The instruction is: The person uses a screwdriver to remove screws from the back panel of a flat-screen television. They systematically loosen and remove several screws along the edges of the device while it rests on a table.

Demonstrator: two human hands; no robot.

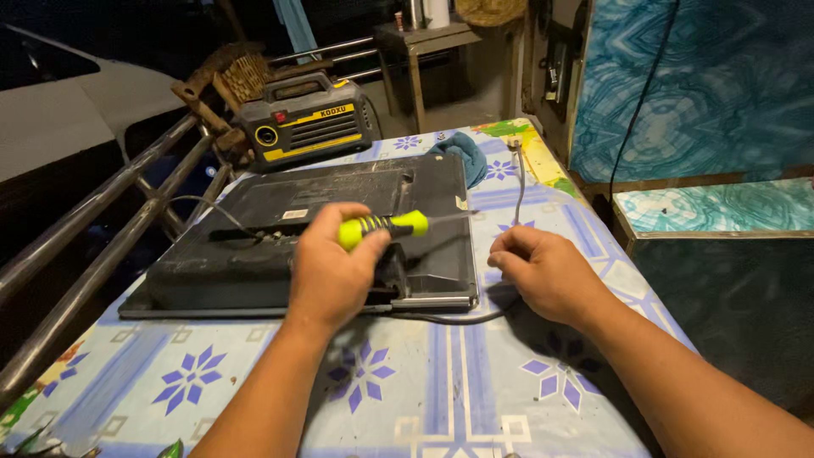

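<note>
Yellow-handled screwdriver [383, 226] sits clamped in the left hand [332, 270] over the face-down monitor [314, 233] at table centre, while the curled right hand [543, 273] at three o'clock might best steady the casing.

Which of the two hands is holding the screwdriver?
The left hand, gripping the yellow-and-black screwdriver over the black panel. The right hand is a closed fist on the tablecloth.

screwdriver [383, 226]: neon yellow-green handle, black stripes
monitor [254, 254]: dusty black back
table [441, 382]: pale blue cloth, purple flower pattern
pressure washer [307, 120]: dark grey with yellow trim
rag [465, 153]: teal blue
</note>
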